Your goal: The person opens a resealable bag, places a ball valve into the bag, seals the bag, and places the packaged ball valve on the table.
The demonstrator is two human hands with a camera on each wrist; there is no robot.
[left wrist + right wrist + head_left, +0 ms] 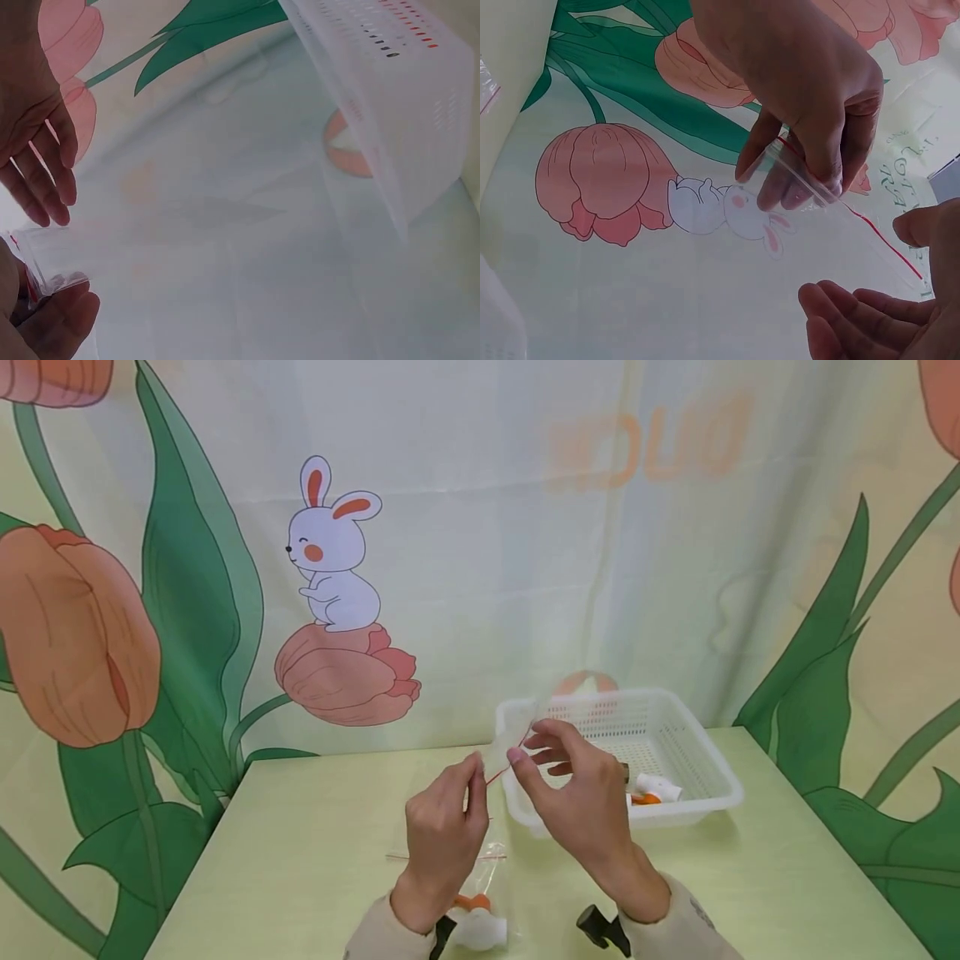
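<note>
Between the two hands is a clear zip bag (pixel 810 184) with a red line along its top, see-through against the backdrop. My left hand (pixel 447 814) pinches one end of it, with fingertips and thumb on the plastic. My right hand (pixel 577 793) is at the other end, fingers apart and loosely bent, its thumb beside the red line. In the right wrist view that right hand (pixel 885 300) shows a wide gap between thumb and fingers. The left wrist view has the bag (pixel 56 259) in the left fingers, with the right hand (pixel 37 142) hanging above.
A white plastic basket (pixel 720 777) stands behind the right hand, with white and orange pieces (pixel 656 789) inside. Another clear bag (pixel 487 868) lies on the table, a white piece (pixel 480 931) and an orange piece (pixel 472 902) at its near end. A printed curtain (pixel 480 568) hangs behind.
</note>
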